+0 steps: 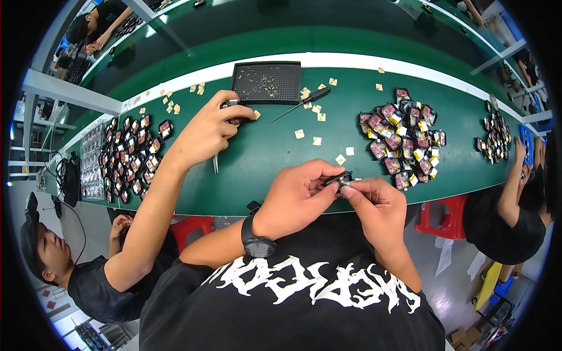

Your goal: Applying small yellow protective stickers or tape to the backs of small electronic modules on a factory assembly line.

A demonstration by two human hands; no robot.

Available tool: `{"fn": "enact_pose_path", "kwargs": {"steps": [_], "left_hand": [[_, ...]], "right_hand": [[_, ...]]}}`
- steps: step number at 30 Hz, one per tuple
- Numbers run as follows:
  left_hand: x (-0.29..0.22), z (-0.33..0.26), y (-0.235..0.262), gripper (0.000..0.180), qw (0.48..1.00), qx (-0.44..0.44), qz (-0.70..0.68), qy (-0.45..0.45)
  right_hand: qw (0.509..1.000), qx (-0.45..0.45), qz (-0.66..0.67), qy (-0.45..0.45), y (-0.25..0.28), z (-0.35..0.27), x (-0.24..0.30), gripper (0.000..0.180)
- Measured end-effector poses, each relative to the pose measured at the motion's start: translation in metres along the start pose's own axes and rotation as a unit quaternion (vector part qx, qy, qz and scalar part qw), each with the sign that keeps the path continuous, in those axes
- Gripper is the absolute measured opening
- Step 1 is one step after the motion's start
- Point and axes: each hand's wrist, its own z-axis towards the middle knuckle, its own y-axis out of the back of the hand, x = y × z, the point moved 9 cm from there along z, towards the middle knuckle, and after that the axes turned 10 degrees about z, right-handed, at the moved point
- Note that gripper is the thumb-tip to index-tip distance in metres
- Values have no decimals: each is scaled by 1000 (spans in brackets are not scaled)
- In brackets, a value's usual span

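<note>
A long green workbench [275,152] with a white far edge runs left to right. Red stools [448,216] stand on the grey floor [445,275] near it. Another green bench [304,23] lies beyond.

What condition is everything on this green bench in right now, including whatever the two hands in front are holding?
Small dark part: pinched between both hands, off the bench.
Left hand: closed on the part.
Right hand: fingertips gripping the part.
Screwdriver: lying flat, untouched.
Black tray: flat on the bench, small bits scattered inside.
Pile of parts: heaped loosely.
Neighbour's hand: holding a small part over the bench.
</note>
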Motion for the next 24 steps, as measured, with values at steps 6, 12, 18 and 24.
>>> {"fn": "enact_pose_path", "kwargs": {"steps": [6,12,18,24], "left_hand": [[4,-1,-4,27,999,18,-34,-5],[-1,-5,-8,31,996,51,-65,-38],[1,-9,-8,34,995,46,-58,-65],[2,-8,-8,35,993,41,-95,-66]], "right_hand": [[991,17,-123,47,-2,3,15,11],[997,-18,71,-36,10,4,-9,14],[966,10,184,-179,-6,1,-17,16],[965,11,201,-167,-9,1,-17,15]]}}
